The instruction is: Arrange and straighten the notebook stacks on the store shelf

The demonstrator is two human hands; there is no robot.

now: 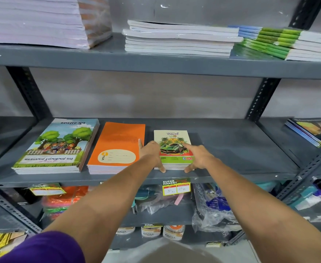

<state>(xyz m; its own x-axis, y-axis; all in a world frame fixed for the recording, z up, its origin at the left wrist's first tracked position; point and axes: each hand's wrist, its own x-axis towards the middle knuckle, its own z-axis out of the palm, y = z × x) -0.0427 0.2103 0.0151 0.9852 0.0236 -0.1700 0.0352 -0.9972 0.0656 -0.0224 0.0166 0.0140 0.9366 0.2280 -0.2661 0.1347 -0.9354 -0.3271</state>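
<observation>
On the grey middle shelf (231, 149) lie three notebook stacks side by side. At the left is a stack with trees and children on the cover (55, 147). An orange stack (116, 145) sits in the middle. To its right is a small stack with a green car cover (173, 143). My left hand (151, 154) presses the car stack's left side, thumb at its front corner, index finger pointing back. My right hand (197, 156) holds its right side, thumb at the front edge, index finger on the cover.
The upper shelf carries a tall wrapped pile (42, 21), a white-edged stack (178, 38) and a green-spined stack (281, 42). Dark notebooks (311, 131) lie on the neighbouring shelf to the right. A price tag (176, 186) hangs on the shelf's front edge. Bagged goods fill the shelves below.
</observation>
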